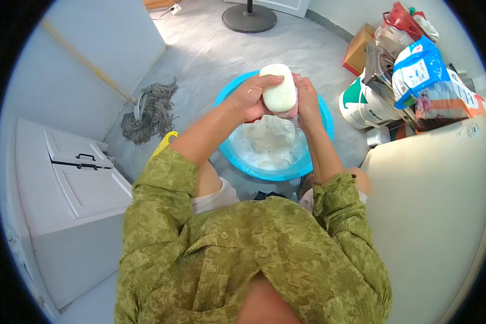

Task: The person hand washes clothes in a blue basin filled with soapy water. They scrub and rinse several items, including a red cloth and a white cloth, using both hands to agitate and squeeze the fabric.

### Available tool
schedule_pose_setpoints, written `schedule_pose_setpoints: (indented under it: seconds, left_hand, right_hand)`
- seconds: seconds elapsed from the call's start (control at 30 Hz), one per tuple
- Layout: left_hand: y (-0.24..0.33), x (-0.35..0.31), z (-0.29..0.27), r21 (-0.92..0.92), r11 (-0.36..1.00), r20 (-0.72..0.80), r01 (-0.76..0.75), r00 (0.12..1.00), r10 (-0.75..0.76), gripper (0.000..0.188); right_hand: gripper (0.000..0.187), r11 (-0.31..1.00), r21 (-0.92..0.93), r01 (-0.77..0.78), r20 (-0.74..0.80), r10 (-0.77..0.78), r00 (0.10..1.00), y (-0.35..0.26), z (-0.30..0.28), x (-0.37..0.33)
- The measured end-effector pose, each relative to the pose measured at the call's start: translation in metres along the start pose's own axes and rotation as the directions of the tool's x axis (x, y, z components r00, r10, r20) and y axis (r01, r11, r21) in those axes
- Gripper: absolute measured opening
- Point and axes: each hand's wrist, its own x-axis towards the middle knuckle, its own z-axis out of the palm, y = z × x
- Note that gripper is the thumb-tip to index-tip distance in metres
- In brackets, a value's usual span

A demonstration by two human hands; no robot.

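A smooth white rounded block [279, 89], whether soap or a brush back I cannot tell, is held over a blue basin [321, 156]. My left hand [252, 97] is closed on its left side, thumb across its face. Just behind its right edge, my right hand [306, 97] has bent, closed fingers against a pinkish wet piece [290, 112], partly hidden under the block. Below both hands, a bunched white cloth [271, 135] lies in sudsy water in the basin. A bit of red shows at the basin's left, beneath my left hand.
A grey string mop [148, 112] leans at the left near white cabinets [92, 186]. To the right stand a white-and-green bucket [362, 105], a blue bag [418, 70], a cardboard box [359, 48] and a pale cabinet or appliance [426, 200]. A round black base [248, 19] sits ahead.
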Motion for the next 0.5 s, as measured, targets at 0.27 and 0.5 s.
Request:
schedule_pose_setpoints:
  seconds: [0.27, 0.5]
  left_hand:
    - [-0.057, 0.005, 0.022, 0.141, 0.962, -0.209, -0.234, 0.943, 0.260, 0.038]
    - [-0.072, 0.011, 0.026, 0.130, 0.963, -0.103, -0.238, 0.962, 0.252, 0.048]
  right_hand:
    - [0.061, 0.788, -0.545, 0.286, 0.077, -0.292, 0.953, -0.013, -0.043, -0.025]
    - [0.071, 0.611, -0.706, 0.358, 0.247, -0.262, 0.933, -0.011, -0.037, -0.032]
